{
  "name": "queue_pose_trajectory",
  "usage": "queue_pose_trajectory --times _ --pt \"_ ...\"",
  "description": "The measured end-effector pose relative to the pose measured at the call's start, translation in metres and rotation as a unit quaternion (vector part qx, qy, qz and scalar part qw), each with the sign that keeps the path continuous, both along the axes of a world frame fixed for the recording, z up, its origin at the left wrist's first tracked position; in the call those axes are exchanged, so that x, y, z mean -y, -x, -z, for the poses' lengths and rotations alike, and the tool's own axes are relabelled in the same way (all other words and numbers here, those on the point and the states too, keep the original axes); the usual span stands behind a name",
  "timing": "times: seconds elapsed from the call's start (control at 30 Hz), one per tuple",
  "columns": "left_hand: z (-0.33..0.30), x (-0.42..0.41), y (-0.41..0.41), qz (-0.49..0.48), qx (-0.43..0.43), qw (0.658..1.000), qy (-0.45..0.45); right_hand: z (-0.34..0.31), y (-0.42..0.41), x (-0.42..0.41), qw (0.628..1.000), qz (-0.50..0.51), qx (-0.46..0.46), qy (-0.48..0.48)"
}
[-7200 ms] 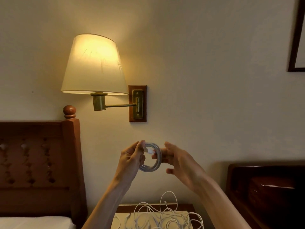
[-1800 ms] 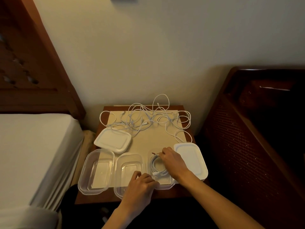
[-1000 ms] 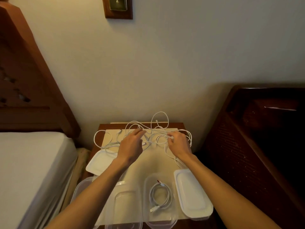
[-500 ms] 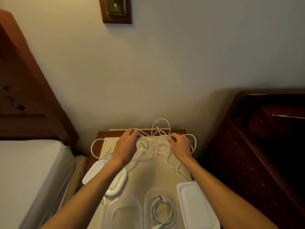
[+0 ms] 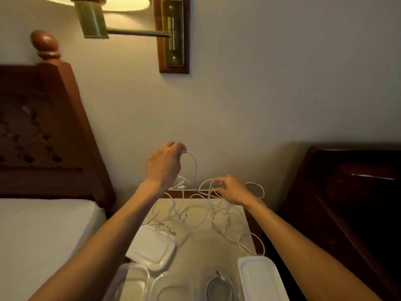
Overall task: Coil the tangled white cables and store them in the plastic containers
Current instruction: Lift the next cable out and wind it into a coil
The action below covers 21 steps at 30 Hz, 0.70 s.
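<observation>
A tangle of white cables (image 5: 195, 213) lies on the beige top of the nightstand (image 5: 208, 248). My left hand (image 5: 166, 165) is raised above the tangle and pinches one cable end, whose strand arcs down into the pile. My right hand (image 5: 231, 190) sits lower at the back right of the tangle with its fingers curled round a cable loop. Clear plastic containers stand along the front edge; the right one (image 5: 221, 288) holds a coiled cable, while the middle one (image 5: 171, 290) and left one (image 5: 132, 285) hold none.
Two white lids lie on the nightstand, one at the left (image 5: 153, 249) and one at the front right (image 5: 259, 279). A bed (image 5: 39, 235) with a wooden headboard is at the left, dark wooden furniture (image 5: 347, 203) at the right. A wall lamp (image 5: 130, 22) hangs above.
The coiled cable now lies in the right container. Both hands went to the tangle; my left hand has since lifted a cable end upward while my right hand stays low on a loop.
</observation>
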<state>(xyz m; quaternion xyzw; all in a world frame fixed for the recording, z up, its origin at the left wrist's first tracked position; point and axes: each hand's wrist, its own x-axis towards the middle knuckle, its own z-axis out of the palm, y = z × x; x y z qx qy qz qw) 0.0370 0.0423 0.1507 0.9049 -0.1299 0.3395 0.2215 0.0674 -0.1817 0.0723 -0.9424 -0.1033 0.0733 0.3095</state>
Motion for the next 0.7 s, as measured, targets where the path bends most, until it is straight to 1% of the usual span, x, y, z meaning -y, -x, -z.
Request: queue_pose_trajectory --times 0.03,0.1,0.17,0.2,0.27,0.33,0.37,0.43,0.47,0.53,0.57,0.63,0.7 --pt "-0.01 0.0 0.001 0.006 0.005 1.0 -0.008 0.002 0.001 0.0 0.999 0.017 0.031 0.001" --pt "-0.024 -0.001 0.001 0.028 0.02 0.999 -0.015 0.003 0.005 -0.002 0.992 0.06 0.093 -0.06" --pt "-0.029 -0.005 0.0 0.061 0.015 0.998 -0.021 0.002 0.008 -0.001 0.982 0.1 0.108 -0.116" --pt "-0.026 -0.007 -0.001 0.074 -0.001 0.997 -0.023 0.002 0.009 0.0 0.979 0.12 0.105 -0.127" --pt "-0.011 -0.012 0.001 0.095 -0.044 0.994 -0.026 0.008 0.01 0.004 0.975 0.16 0.088 -0.127" --pt "0.012 -0.015 0.006 0.111 -0.063 0.992 -0.021 0.017 0.009 0.007 0.973 0.189 0.031 -0.128" --pt "0.023 -0.016 0.01 0.115 -0.065 0.991 -0.015 0.023 0.008 0.006 0.974 0.19 -0.009 -0.122" --pt "0.038 -0.015 0.016 0.124 -0.066 0.99 -0.004 0.031 0.013 -0.001 0.98 0.156 -0.077 -0.097" --pt "0.044 -0.014 0.018 0.129 -0.068 0.989 -0.002 0.035 0.014 -0.004 0.983 0.138 -0.082 -0.087" --pt "0.051 -0.014 0.02 0.136 -0.074 0.988 -0.001 0.04 0.013 -0.012 0.985 0.138 -0.049 -0.088" --pt "0.054 -0.015 0.021 0.134 -0.079 0.988 -0.004 0.037 0.012 -0.016 0.981 0.148 -0.035 -0.12" --pt "0.056 -0.019 0.021 0.129 -0.108 0.985 -0.022 0.02 0.009 -0.019 0.962 0.162 -0.009 -0.22" --pt "0.054 -0.026 0.021 0.136 -0.178 0.973 -0.059 -0.014 0.004 -0.021 0.944 0.17 0.021 -0.282"
